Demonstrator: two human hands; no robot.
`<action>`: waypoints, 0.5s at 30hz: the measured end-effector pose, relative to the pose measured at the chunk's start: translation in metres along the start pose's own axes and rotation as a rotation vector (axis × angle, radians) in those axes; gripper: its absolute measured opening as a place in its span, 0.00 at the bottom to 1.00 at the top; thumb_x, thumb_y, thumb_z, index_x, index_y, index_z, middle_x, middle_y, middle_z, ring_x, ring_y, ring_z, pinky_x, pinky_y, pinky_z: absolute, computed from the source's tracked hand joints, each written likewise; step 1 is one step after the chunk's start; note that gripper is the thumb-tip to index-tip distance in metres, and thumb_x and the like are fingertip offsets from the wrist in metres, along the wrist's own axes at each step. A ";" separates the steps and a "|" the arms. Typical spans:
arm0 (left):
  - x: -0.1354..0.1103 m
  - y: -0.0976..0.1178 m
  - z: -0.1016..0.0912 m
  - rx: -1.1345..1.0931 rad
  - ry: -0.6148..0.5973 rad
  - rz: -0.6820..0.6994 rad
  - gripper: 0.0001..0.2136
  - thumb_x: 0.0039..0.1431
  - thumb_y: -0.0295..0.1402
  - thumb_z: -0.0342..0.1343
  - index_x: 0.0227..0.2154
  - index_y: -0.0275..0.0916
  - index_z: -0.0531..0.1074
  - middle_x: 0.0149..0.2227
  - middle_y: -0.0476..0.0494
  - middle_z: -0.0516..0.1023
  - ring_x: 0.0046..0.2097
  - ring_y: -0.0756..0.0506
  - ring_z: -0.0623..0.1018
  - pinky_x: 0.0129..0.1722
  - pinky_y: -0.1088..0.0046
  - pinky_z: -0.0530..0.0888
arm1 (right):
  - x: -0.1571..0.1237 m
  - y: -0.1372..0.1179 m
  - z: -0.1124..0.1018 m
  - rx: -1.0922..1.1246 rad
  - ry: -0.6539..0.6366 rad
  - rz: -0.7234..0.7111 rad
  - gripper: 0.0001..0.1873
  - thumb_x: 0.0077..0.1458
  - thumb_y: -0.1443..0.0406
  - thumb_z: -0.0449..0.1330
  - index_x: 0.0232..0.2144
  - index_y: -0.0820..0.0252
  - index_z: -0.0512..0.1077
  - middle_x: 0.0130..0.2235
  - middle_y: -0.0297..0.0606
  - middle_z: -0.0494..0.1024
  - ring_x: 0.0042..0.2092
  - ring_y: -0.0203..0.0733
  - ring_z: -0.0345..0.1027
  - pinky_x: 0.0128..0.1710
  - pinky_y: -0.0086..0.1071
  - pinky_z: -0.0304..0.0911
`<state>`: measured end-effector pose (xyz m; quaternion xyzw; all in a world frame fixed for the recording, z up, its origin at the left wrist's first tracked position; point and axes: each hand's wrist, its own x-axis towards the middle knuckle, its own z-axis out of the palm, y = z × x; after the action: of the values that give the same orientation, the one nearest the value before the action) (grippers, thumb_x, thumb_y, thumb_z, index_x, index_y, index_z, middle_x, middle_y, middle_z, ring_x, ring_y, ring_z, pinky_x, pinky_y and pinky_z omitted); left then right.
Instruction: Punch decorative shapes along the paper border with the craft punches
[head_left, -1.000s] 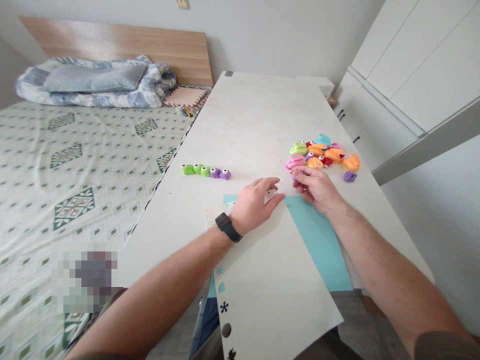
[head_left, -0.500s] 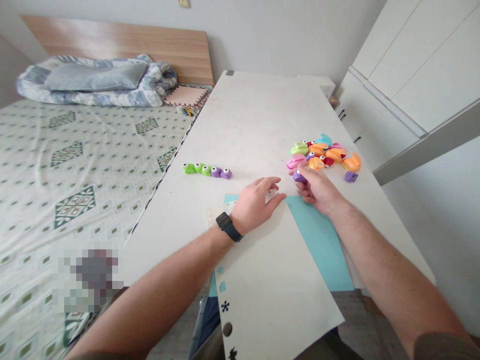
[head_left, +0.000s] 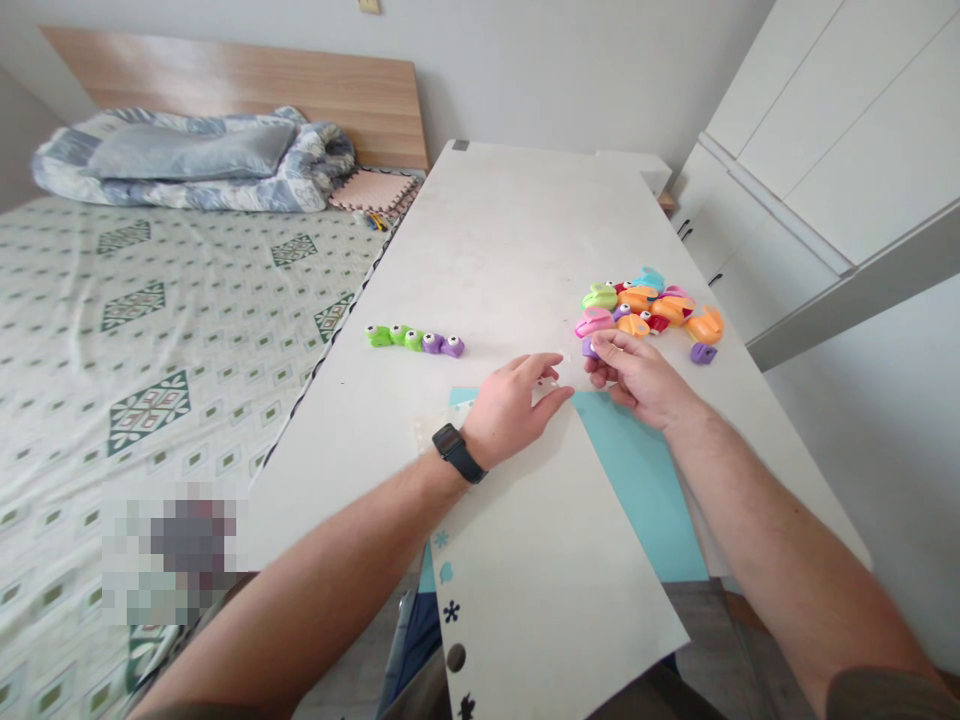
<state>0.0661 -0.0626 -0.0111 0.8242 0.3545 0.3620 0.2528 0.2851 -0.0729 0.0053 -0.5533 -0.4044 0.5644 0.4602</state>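
Observation:
Between the thumb and fingers of my right hand [head_left: 637,375] is a small purple craft punch [head_left: 589,348], mostly covered by the fingers. My left hand [head_left: 517,405], wearing a black watch [head_left: 453,446], rests on a white sheet of paper [head_left: 555,560]. Its thumb and fingers are apart, near the sheet's far edge. Cut-out shapes, among them a flower, a circle and a leaf, run down the sheet's left edge. Under it lies a light blue sheet [head_left: 645,480], partly covered. Both sheets overhang the table's near edge.
Green craft punches [head_left: 395,337] and purple ones [head_left: 442,345] form a row on the white table [head_left: 517,230]. At right lies a pile of colourful punches [head_left: 637,300], with a purple punch [head_left: 703,353] beside it. A bed [head_left: 187,330] adjoins the table on the left.
My right hand has turned slightly, and less of the purple punch shows between its fingers. The left hand and the sheets have stayed put.

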 end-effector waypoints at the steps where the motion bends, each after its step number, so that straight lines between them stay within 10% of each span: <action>1: 0.000 0.000 0.000 0.002 -0.001 -0.001 0.15 0.66 0.37 0.60 0.52 0.39 0.72 0.44 0.42 0.82 0.47 0.43 0.81 0.50 0.64 0.77 | 0.000 0.000 0.000 -0.003 -0.006 -0.005 0.21 0.52 0.49 0.70 0.40 0.54 0.73 0.33 0.35 0.74 0.27 0.33 0.66 0.12 0.22 0.41; 15: 0.000 -0.002 0.002 -0.005 0.004 0.005 0.16 0.65 0.37 0.61 0.53 0.38 0.72 0.44 0.42 0.82 0.47 0.44 0.81 0.50 0.64 0.77 | 0.000 0.002 0.008 0.001 0.037 -0.014 0.17 0.54 0.51 0.69 0.37 0.56 0.73 0.27 0.32 0.70 0.21 0.30 0.57 0.12 0.21 0.40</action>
<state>0.0666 -0.0617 -0.0137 0.8238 0.3519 0.3651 0.2533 0.2768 -0.0729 0.0034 -0.5605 -0.3994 0.5509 0.4721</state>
